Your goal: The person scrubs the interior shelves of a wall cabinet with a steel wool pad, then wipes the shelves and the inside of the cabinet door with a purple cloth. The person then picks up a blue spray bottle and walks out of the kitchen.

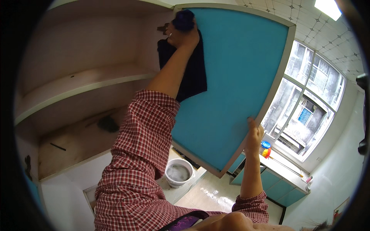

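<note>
My left hand (183, 36) is raised at the hinge side of an open cabinet door and grips a bunched dark navy cloth (193, 69). The rest of the cloth hangs down beside my forearm, against the door's blue inner panel (231, 66). A brown metal hinge (163, 29) shows just left of that hand. Lower on the right, my right hand (254, 132) holds the door's pale outer edge, its thumb on the blue face and its fingers mostly hidden behind the frame. Open cabinet shelves (86, 86) lie to the left.
A dark lump (108, 124) and a thin dark stick (58, 146) lie on the lower shelf. Below stands a white bucket (179, 173) of cloudy water on a counter. At right, a counter (284, 167) under the window holds a blue object (265, 144) and a red-yellow duster (266, 153).
</note>
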Tool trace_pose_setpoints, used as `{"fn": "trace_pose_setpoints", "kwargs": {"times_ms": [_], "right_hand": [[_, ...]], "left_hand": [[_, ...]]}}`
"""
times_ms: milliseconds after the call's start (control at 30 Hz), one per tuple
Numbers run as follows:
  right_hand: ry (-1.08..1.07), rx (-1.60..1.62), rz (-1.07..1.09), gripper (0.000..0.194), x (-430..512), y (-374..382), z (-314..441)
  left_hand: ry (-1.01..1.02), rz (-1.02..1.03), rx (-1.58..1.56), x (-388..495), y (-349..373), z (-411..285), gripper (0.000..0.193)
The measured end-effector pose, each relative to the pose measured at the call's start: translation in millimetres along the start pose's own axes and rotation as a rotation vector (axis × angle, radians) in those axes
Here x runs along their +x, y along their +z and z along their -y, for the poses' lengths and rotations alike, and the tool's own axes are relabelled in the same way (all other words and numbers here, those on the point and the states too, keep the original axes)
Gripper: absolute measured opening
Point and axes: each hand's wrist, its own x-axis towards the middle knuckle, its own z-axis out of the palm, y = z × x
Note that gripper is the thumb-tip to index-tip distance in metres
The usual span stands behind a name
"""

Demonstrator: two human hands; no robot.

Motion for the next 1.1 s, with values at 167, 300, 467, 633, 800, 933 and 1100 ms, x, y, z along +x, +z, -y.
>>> {"fn": "trace_pose_setpoints", "kwargs": {"times_ms": [167, 300, 467, 633, 800, 933, 1100], "right_hand": [[-0.006, -0.006, -0.056, 0.034, -3, 6, 2], [0.001, -0.012, -0.034, 0.037, -1, 2, -9], [-0.100, -0.103, -0.027, 0.036, 0, 1, -12], [0.031, -0.010, -0.061, 0.023, -8, 1, -7], [-0.027, 0.017, -0.018, 0.022, -6, -6, -18], [0.034, 0.083, 0.056, 0.022, 6, -12, -35], [-0.338, -0.359, 0.119, 0.030, 3, -18, -43]], "left_hand": [[0.113, -0.153, -0.240, -36, 45, -86, 0.069], [0.700, -0.117, -0.354, -145, 48, -168, 0.058], [1.062, 0.011, -0.473, -175, 8, -136, 0.068], [0.577, -0.223, 0.080, -73, 21, -163, 0.066], [0.730, -0.439, -0.052, -119, 43, -155, 0.038], [1.007, 0.177, -0.201, -254, 18, -55, 0.043], [1.064, 0.410, -0.215, -347, -41, 61, 0.033]]}}
